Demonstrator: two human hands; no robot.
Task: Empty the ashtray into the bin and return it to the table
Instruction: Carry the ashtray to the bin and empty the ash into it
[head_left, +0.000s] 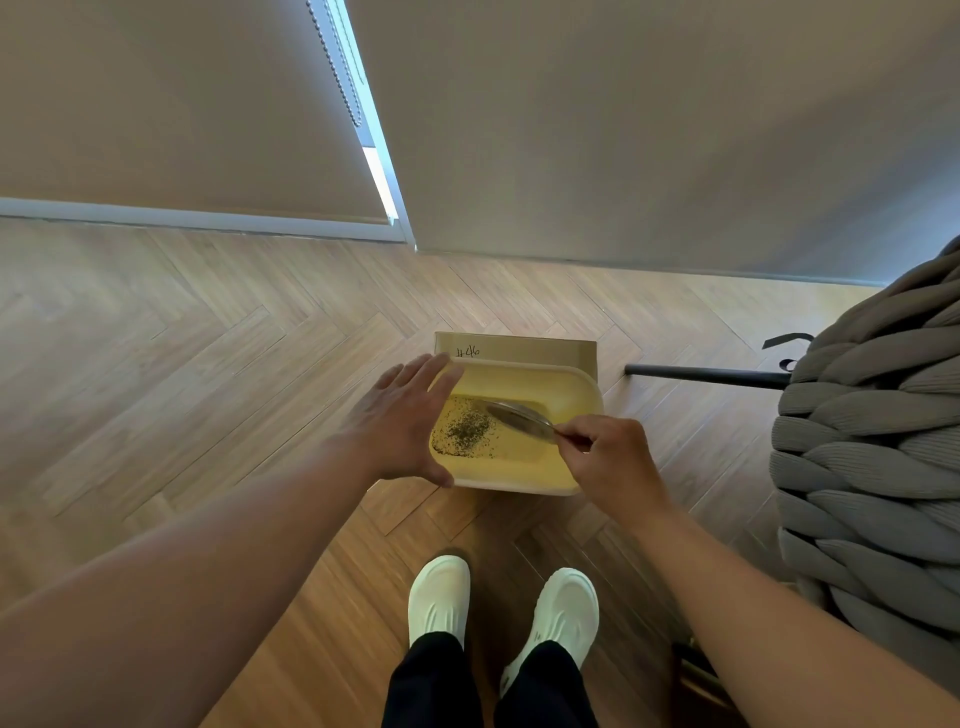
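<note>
A tan rectangular bin (582, 387) stands on the wood floor in front of my feet, with dark ash (464, 431) scattered on its bottom at the left. My right hand (608, 462) pinches the rim of a thin metal ashtray (519, 418), which is tilted steeply over the inside of the bin. My left hand (402, 426) is spread flat with its fingers apart, at the bin's left rim and holding nothing. I cannot tell whether it touches the rim.
A cardboard flap marked "#46" (514, 351) stands behind the bin. At the right are a chunky grey knitted seat (872, 441) and a black bar (706, 375) low over the floor. A wall and window blind (208, 114) are ahead. My white shoes (439, 597) are just below the bin.
</note>
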